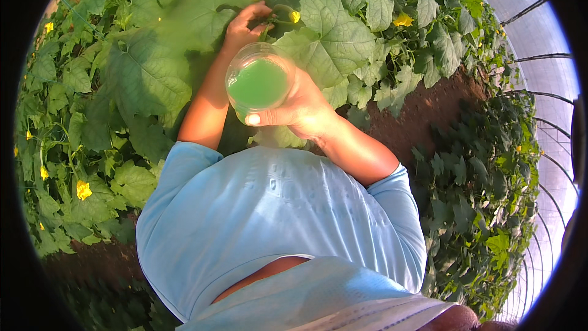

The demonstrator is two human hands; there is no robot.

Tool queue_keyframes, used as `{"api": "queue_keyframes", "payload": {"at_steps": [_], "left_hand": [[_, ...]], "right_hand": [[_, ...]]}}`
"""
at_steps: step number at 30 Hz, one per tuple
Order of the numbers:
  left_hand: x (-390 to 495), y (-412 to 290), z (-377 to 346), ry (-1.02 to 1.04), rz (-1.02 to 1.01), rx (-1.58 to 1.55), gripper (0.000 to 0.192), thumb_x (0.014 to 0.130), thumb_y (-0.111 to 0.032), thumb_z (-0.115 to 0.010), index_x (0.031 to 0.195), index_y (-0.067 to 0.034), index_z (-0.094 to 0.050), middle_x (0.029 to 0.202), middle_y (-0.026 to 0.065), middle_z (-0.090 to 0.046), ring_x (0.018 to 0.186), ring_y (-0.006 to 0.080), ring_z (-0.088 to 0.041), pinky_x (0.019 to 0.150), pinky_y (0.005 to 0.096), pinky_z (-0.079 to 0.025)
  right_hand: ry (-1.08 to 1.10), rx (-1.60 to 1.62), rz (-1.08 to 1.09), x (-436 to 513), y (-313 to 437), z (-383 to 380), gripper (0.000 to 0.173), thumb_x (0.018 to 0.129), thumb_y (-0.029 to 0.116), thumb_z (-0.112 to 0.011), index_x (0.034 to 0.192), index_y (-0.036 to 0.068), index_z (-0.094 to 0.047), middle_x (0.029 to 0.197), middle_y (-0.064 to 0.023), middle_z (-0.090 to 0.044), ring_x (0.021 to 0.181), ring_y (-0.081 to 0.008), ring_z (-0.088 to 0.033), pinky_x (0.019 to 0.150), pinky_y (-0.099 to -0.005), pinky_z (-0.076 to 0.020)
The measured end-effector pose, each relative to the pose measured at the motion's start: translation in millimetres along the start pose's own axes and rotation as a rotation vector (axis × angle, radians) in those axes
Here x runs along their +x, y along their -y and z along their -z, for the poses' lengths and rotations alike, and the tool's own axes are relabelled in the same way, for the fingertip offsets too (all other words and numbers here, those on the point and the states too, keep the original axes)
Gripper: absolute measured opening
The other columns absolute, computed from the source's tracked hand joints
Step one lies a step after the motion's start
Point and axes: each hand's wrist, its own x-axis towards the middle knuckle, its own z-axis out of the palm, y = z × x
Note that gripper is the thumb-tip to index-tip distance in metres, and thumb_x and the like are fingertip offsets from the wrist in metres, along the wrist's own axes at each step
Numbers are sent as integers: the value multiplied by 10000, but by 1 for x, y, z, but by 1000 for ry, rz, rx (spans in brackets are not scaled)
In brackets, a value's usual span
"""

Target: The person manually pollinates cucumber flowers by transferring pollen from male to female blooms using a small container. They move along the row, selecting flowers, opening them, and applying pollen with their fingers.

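My right hand [305, 105] holds a clear plastic cup [239, 53] from its right side, thumb along the near edge. Bright green liquid [258, 83] shows inside the cup. Farther out, my left hand [250, 20] reaches in among the broad leaves, its fingers bent. Its fingertips are at thin green vine stems [284, 8] beside a small yellow flower [294, 17]. Whether they grip a stem is not clear. A large lobed leaf [337, 39] spreads to the right of the cup, and another [149, 71] lies left of my left forearm.
Dense climbing vines with yellow flowers [83, 190] fill the left and far side. Brown soil [406, 117] runs between them and a shaded plant row [473, 184] at right. Beyond stands a translucent greenhouse wall [546, 78] with dark curved ribs. A thin string [78, 14] crosses the upper left.
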Motion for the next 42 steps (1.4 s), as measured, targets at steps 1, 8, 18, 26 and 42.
{"api": "queue_keyframes", "payload": {"at_steps": [1, 8, 18, 26, 42], "left_hand": [[-1, -1, 3, 28, -73, 32, 354, 758, 106, -662, 1072, -41, -588, 1082, 54, -623, 1201, 197, -519, 955, 291, -459], [-14, -24, 29, 53, -80, -111, 459, 776, 200, -502, 1179, -15, -546, 1230, 100, -514, 1090, 196, -530, 937, 373, -513], [-18, -125, 54, 73, -521, 395, 489, 756, 187, -571, 1193, -32, -598, 1127, 105, -582, 1005, 201, -589, 875, 306, -512], [-24, -159, 67, 9, -690, 850, 440, 714, 76, -661, 1100, -136, -675, 898, 46, -624, 764, 200, -623, 992, 455, -414], [-33, -151, 63, 17, -251, 532, 602, 725, 228, -451, 1186, -112, -637, 984, 82, -573, 873, 161, -585, 816, 252, -498]], "right_hand": [[-15, -3, 1, 1, 0, 3, 653, 643, -5, -808, 1222, 41, -509, 1079, -42, -594, 996, -151, -563, 860, -317, -475], [-237, -68, 64, -22, 10, 34, 574, 646, -21, -814, 1158, 37, -561, 1061, -37, -613, 988, -143, -576, 867, -301, -479], [-352, -368, -70, -29, 9, 58, 500, 610, 92, -875, 1011, -32, -602, 913, -59, -646, 835, -130, -585, 761, -282, -492], [-361, -480, -73, -21, -4, 63, 586, 562, 169, -914, 968, -48, -552, 893, -79, -613, 821, -147, -566, 771, -299, -485], [-143, -407, 5, -15, -10, 32, 929, 616, 1, -836, 1414, 41, -362, 1205, -59, -581, 1099, -134, -522, 971, -289, -424]]}}
